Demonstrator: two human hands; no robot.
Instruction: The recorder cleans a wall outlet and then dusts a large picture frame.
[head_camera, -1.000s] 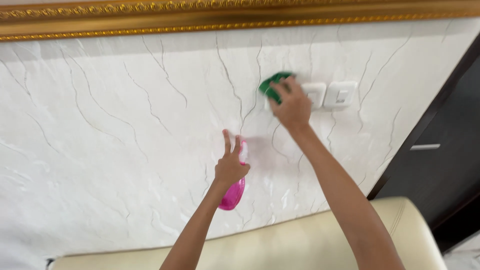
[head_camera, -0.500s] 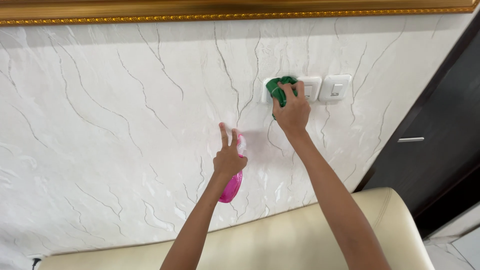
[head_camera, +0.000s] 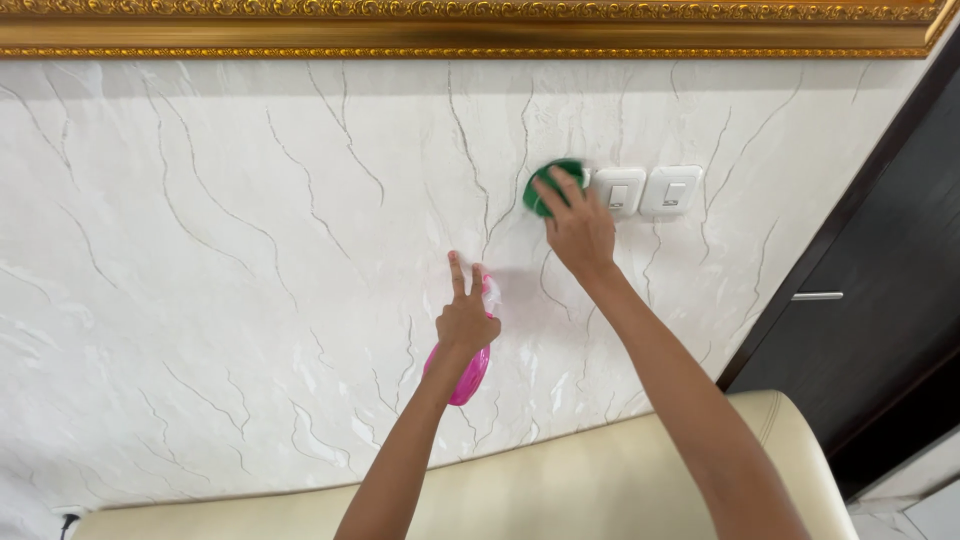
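A cream leather sofa back (head_camera: 600, 480) is seen nearest, below both arms. Above it, a pink spray bottle (head_camera: 462, 372) is gripped by the left hand (head_camera: 466, 318), two fingers extended against the white marbled wall (head_camera: 200, 250). Farther up, a green cloth (head_camera: 548, 183) is pressed flat to the wall by the right hand (head_camera: 578, 228), just beside two white switches (head_camera: 645, 190), under a gilded frame (head_camera: 450, 28).

Glossy veined marble-look wall (head_camera: 250, 250), gilded carved frame (head_camera: 470, 25), pink plastic spray bottle (head_camera: 468, 372), smooth cream leather sofa back (head_camera: 560, 490)
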